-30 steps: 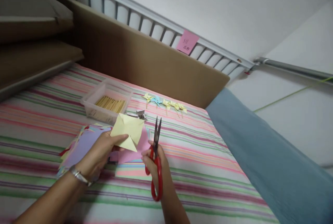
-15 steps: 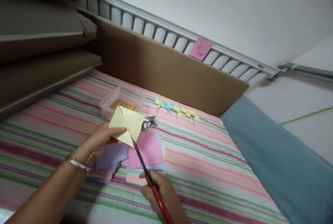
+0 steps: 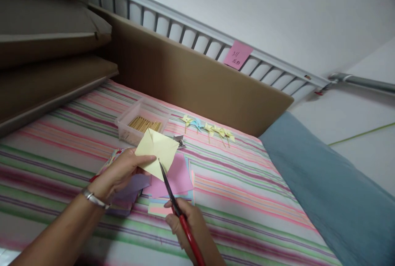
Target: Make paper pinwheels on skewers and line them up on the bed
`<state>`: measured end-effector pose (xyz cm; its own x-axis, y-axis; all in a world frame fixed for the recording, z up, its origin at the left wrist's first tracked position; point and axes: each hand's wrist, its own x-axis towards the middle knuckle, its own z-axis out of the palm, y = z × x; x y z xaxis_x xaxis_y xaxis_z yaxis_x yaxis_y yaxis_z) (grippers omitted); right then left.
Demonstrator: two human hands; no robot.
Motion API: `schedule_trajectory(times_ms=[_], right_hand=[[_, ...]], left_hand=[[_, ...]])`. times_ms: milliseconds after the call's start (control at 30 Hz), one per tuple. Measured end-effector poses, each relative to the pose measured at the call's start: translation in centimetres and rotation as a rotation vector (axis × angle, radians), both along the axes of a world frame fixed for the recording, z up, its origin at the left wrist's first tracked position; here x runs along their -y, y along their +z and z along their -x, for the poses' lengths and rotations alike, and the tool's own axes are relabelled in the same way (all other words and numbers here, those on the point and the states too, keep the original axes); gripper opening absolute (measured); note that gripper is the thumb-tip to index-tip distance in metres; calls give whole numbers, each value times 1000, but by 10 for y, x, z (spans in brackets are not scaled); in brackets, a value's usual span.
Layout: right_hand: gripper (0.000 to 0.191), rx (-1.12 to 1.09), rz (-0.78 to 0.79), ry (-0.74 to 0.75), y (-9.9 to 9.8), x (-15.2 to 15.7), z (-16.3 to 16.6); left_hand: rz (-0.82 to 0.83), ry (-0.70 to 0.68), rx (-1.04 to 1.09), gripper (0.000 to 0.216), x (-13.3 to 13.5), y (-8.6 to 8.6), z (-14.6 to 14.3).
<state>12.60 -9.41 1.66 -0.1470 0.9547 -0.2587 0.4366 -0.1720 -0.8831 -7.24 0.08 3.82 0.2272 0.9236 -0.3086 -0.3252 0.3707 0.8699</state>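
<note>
My left hand [image 3: 129,167] pinches a square of pale yellow paper [image 3: 160,146] between thumb and fingers, holding it above the table. Slits run inward from some of its corners. In my right hand [image 3: 191,220] is a pair of scissors [image 3: 173,200] with red handles and dark blades. The blades reach into the paper's near corner, their tips close to its middle. Below the paper lie pink paper sheets [image 3: 179,177] and purple paper [image 3: 132,187]. Behind it stands a clear plastic box [image 3: 123,128] with thin golden sticks [image 3: 143,124].
Several small paper pinwheels [image 3: 210,129], yellow and blue, lie in a row at the back. A small open box [image 3: 180,141] is partly hidden behind the paper. A brown board [image 3: 197,80] bounds the striped cloth [image 3: 247,200]; big brown packages [image 3: 52,80] are stacked at left.
My left hand and the yellow paper have shifted slightly right and down. The scissors stay in the paper's corner, and the view has moved a little. A colourful bundle now shows behind my left wrist.
</note>
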Motion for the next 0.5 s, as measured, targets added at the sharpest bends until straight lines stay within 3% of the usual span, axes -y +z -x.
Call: schedule_trajectory(times_ms=[300,500], right_hand=[[28,-25,20,26,-5,-1,-1],[28,-11,-11,27,-1,-1,1]], left_hand=[[11,3,41,33,3,8,-4],[-16,-31,90,32,2,1,-3]])
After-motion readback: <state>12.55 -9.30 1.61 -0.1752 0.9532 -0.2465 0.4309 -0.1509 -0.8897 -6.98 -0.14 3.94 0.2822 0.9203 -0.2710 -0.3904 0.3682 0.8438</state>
